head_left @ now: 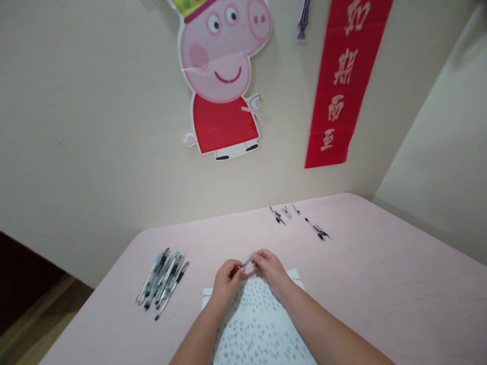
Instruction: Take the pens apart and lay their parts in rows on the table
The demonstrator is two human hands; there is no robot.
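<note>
Between my two hands is a short, slim pen part (248, 261), greyish and clear-looking, slanting up to the right. My left hand (229, 278) pinches its lower end with the fingers curled in. The fingers of my right hand (268, 266) close on its upper end. Both hands are just above the far edge of a white sheet (262, 324) covered with small dark marks. What exact part of a pen this is, I cannot make out.
A bundle of several pens (163, 279) lies on the pink tabletop (380, 284) at the left. Near the wall are scattered small black and clear pen parts (319, 230). A cartoon pig cutout (224, 121) and a red banner (342, 101) hang on the wall.
</note>
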